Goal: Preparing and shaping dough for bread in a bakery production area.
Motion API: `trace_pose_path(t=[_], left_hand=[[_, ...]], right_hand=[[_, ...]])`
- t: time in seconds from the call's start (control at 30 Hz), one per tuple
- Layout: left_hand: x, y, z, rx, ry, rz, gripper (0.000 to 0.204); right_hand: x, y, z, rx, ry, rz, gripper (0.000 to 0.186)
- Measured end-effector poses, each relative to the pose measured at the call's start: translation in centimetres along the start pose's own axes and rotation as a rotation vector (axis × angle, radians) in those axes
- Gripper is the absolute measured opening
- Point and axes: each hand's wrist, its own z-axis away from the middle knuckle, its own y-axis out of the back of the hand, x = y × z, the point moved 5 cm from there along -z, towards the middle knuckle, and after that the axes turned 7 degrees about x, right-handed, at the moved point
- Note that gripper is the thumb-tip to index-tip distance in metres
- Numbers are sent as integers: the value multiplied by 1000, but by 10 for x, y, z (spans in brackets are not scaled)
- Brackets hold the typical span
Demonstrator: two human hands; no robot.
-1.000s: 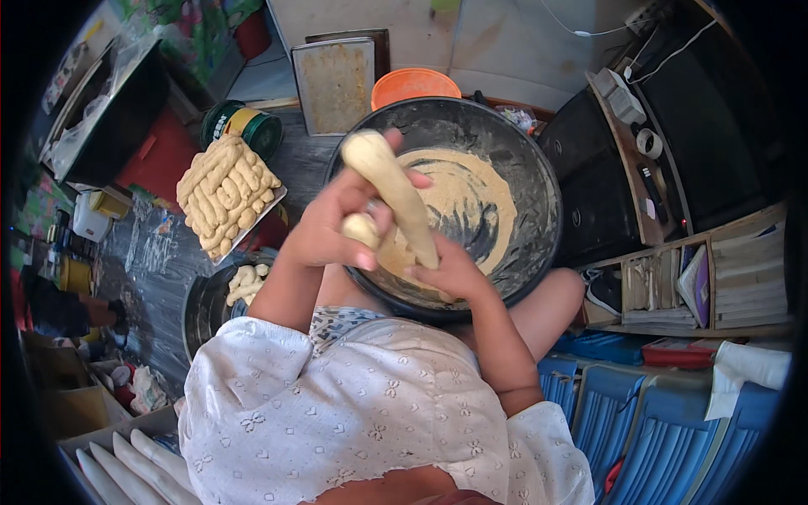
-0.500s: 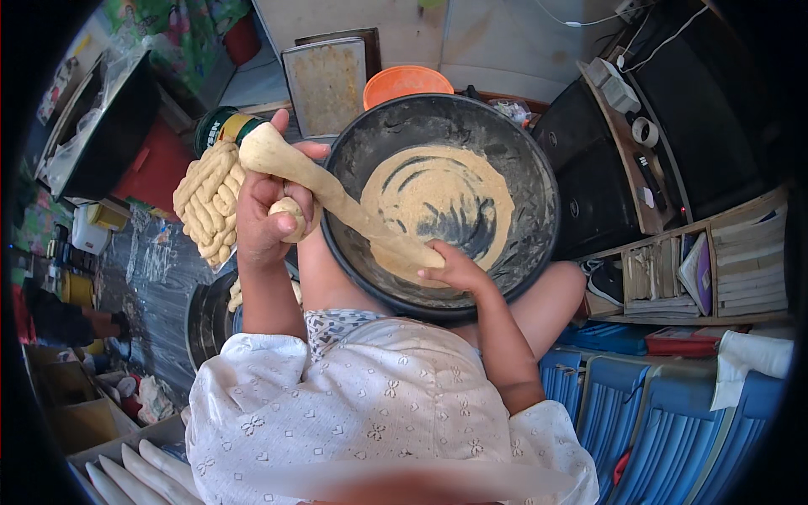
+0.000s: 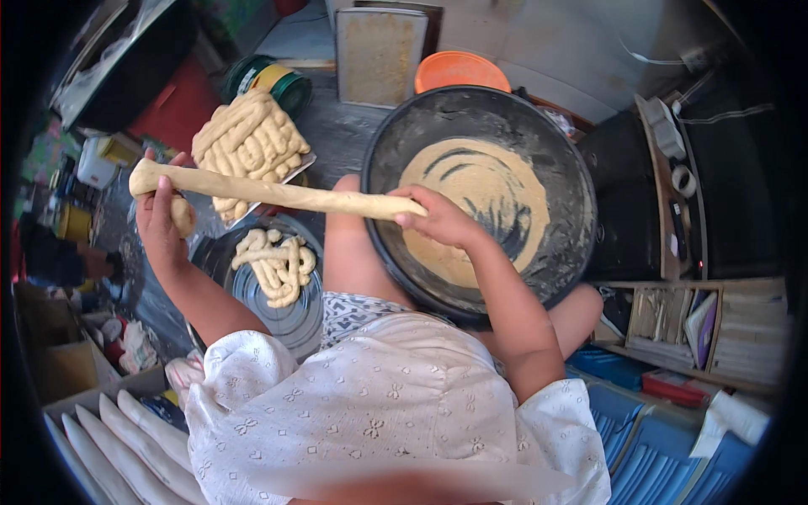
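Note:
A long pale rope of dough is stretched between my two hands, nearly level. My left hand grips its thicker left end, with a rounded lump of dough hanging by the palm. The thin right end is pinched in my right hand, over the left part of a large black basin. A ring of tan, floury powder coats the basin's bottom. Under the rope lies a tray heaped with dough strips. More twisted dough pieces rest in a dark round tub.
Behind the basin are an orange round lid or tub and a flat metal tray leaning upright. A green container lies beyond the dough tray. To the right stand a shelf of papers and blue slatted seats.
My left hand has moved out to the left and my right hand up and slightly left, drawing the dough out longer and straighter. The view has shifted, showing more of the round tub.

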Motion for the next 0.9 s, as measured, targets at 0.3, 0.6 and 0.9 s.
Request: trace_pose_path(t=[0.3,0.6,0.9], left_hand=[[-76,159,-40,455,115,-286,37],[-90,240,-106,530,-65,-712,34],[-136,215,-148,515,-68,-535,34]], right_hand=[[27,-118,-184,-416,68,134,34],[-1,-232,-332,-301,37,396,31],[42,-259,-428,-105,1,615,41]])
